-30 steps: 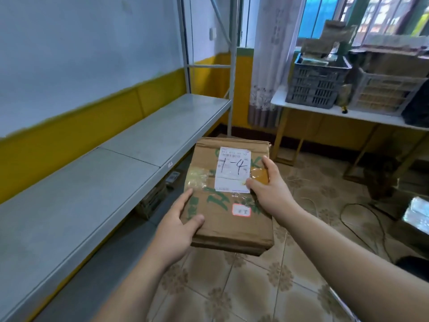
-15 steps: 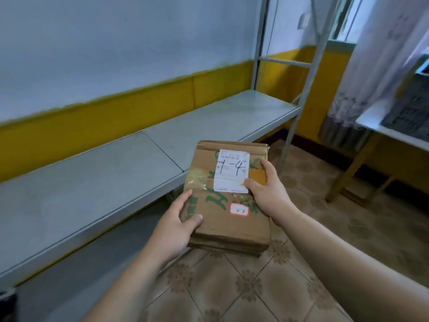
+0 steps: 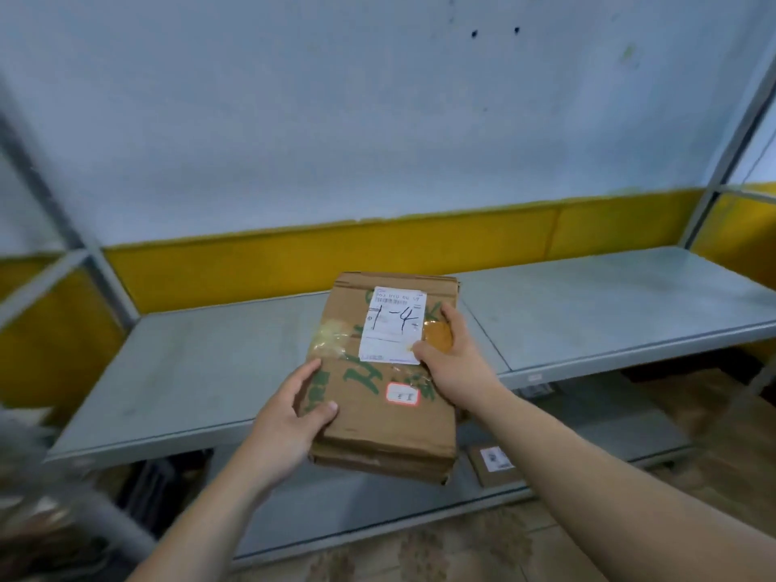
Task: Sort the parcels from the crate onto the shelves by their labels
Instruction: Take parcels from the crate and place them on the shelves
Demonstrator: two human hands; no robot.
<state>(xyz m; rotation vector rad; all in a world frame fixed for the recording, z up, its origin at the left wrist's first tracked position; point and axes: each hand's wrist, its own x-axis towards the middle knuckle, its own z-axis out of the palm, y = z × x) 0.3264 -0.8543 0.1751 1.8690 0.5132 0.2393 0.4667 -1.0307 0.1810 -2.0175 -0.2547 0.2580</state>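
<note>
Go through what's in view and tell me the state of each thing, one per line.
Cardboard parcel: held by both hands, label up.
White label: stuck on, reads 1-4.
Left hand: grips its left edge.
Right hand: grips its right edge.
Small parcel: lies flat on the lower shelf.

The parcel (image 3: 390,430) is seen in brown cardboard, printed with green characters. Its label (image 3: 392,329) is white, marked in black; a small sticker (image 3: 403,392) is edged in red. The shelf (image 3: 201,371) is painted grey, the wall (image 3: 336,119) pale blue above a yellow band.
</note>
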